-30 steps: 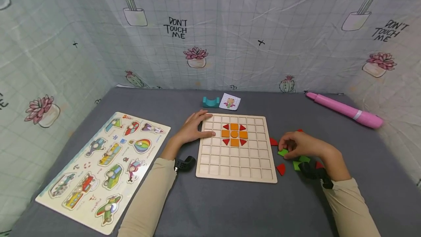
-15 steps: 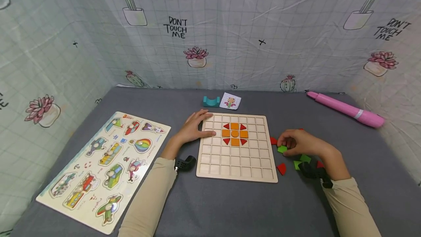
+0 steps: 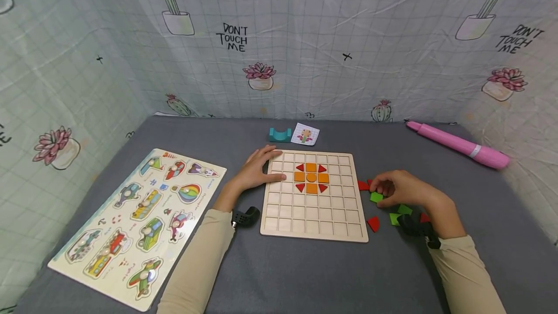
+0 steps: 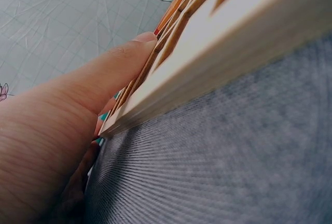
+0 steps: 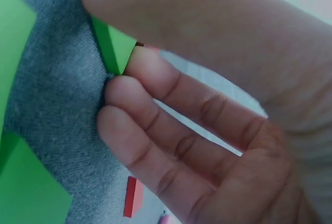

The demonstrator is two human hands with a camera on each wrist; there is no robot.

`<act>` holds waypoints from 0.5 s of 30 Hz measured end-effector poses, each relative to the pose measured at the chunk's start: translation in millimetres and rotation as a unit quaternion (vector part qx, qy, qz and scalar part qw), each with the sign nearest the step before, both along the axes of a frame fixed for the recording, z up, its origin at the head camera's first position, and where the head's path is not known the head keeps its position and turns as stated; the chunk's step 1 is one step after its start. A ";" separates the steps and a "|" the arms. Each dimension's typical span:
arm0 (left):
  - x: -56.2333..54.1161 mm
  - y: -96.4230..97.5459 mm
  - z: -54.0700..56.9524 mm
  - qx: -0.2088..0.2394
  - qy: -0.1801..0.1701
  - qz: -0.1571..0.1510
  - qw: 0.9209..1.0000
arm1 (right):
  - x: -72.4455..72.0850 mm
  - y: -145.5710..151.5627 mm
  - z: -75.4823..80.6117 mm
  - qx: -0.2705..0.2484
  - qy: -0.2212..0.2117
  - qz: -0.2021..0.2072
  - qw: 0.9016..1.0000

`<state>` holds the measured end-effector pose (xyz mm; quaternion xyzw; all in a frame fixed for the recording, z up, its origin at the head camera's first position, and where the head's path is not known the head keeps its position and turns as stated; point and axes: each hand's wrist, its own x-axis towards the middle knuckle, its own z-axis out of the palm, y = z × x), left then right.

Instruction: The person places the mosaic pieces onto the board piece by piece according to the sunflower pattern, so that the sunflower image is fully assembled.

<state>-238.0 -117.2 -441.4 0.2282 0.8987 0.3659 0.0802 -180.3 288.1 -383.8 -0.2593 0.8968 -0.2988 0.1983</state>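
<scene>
Head view: wooden grid board [image 3: 314,213]; left hand [image 3: 257,171] at its left edge, fingers and thumb apart; right hand [image 3: 403,188] to its right, fingers pinching a green tile [image 3: 376,197]. Left wrist view: thumb touching the board. Right wrist view: green tile between thumb and fingertips.

The pale wooden board [image 3: 313,212] lies flat midway between the left and right edges of the worktop [image 3: 322,277], bearing an orange cross [image 3: 311,177] and four red triangles [image 3: 321,168]. Beyond its right edge, the right hand [image 3: 404,189] pinches one green tile [image 3: 377,197].
</scene>
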 end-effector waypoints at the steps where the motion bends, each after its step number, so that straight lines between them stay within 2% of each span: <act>1: 0.0 0.1 -0.1 -0.001 0.000 0.000 1.000 | 0.1 0.1 0.0 0.000 -0.001 0.001 1.000; 7: -0.4 0.7 -1.4 -0.006 -0.004 0.002 1.000 | 1.3 -0.1 0.6 -0.008 0.003 0.017 1.000; 15: 1.5 1.1 1.7 -0.002 -0.007 0.003 1.000 | 5.2 -11.9 2.9 -0.059 0.018 0.061 0.996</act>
